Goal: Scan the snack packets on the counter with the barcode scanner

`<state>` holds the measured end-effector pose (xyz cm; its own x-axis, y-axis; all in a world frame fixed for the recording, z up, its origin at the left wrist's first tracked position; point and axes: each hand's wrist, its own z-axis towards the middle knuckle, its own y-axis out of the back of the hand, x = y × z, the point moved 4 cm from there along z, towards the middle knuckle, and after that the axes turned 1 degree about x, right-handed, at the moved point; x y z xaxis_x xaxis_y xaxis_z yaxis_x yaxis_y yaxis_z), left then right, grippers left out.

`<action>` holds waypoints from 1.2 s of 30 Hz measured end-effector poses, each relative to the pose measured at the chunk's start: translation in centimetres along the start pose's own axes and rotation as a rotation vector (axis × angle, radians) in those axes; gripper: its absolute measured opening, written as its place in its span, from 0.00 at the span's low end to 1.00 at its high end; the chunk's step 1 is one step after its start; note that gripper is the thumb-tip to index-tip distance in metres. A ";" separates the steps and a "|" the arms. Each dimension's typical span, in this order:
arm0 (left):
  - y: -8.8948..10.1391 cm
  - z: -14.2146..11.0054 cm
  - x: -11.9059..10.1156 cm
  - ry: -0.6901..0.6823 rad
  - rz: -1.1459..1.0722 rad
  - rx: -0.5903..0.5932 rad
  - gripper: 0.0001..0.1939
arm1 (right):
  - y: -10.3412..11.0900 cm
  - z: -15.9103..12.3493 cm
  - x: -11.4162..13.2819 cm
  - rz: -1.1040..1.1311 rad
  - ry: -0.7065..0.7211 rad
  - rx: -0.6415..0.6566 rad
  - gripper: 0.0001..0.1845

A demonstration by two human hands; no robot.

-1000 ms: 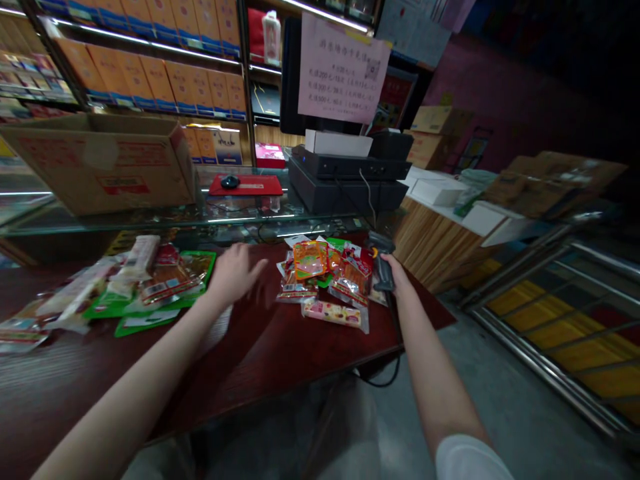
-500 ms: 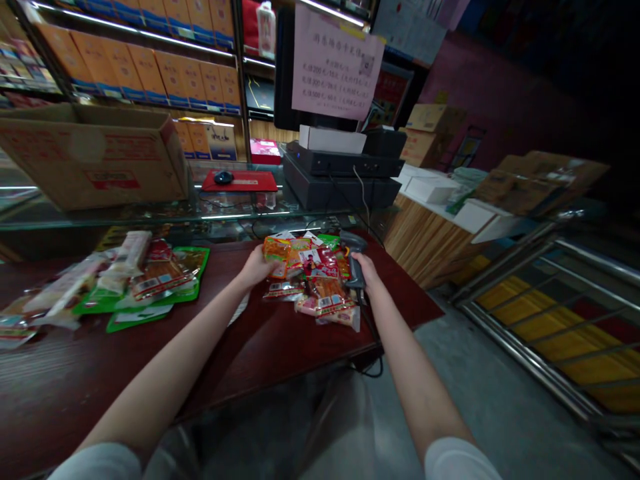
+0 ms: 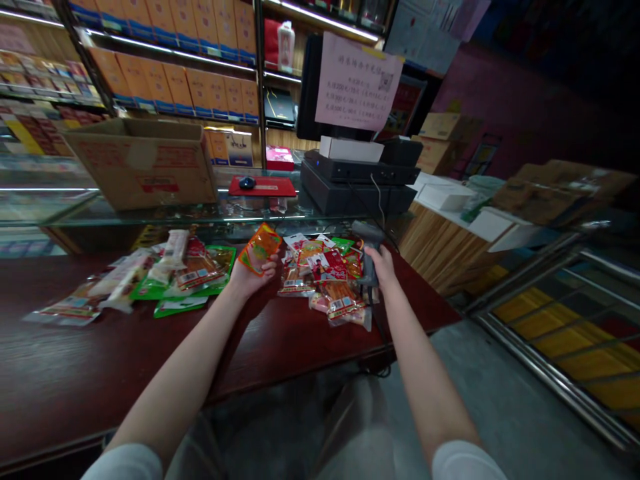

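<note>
orange-red foil snack pouch (image 3: 260,249) stands tilted up out of the left hand (image 3: 253,277), which is turned palm up with its curled fingers gripping the pouch's lower edge, held just above the bench. the right hand (image 3: 380,263) is clenched round the grip of a black handheld barcode scanner (image 3: 369,243), with the scanner's head pointing up and away past the fingers and a thin black cable (image 3: 375,320) dropping from its base. between the hands, nearer the right one, lies a loose heap of plastic snack packets in red, orange and clear wrappers (image 3: 320,273). left of the left hand lies a spread of clear and green-backed snack packets (image 3: 197,273). both groups rest on a dark red wooden bench (image 3: 100,373). beyond the hands runs a glass display counter (image 3: 150,215), carrying an open brown cardboard box (image 3: 143,163) and a red mat (image 3: 263,187) with a black computer mouse (image 3: 247,183) on it. beyond the right hand stands a stacked black cash register (image 3: 357,190) under a pink paper notice (image 3: 359,81).
</note>
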<state>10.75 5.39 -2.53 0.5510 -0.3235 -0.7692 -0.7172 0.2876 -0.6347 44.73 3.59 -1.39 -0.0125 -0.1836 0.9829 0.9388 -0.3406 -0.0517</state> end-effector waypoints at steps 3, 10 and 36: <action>1.2 0.7 -0.2 -0.053 0.139 -0.035 0.32 | -1.9 -0.7 1.7 -0.003 0.005 0.106 0.19; 3.0 1.6 -0.6 -0.440 0.887 -0.451 0.36 | -7.4 -2.1 2.4 0.089 -0.155 0.572 0.19; 2.7 -5.2 -7.3 -0.138 2.097 -1.028 0.23 | -6.8 -2.6 1.6 0.149 -0.106 0.488 0.19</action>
<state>2.63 3.81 1.74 -0.9630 -0.2470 -0.1074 -0.0090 -0.3693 0.9293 37.44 3.24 0.07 0.1450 -0.0945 0.9849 0.9793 0.1561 -0.1292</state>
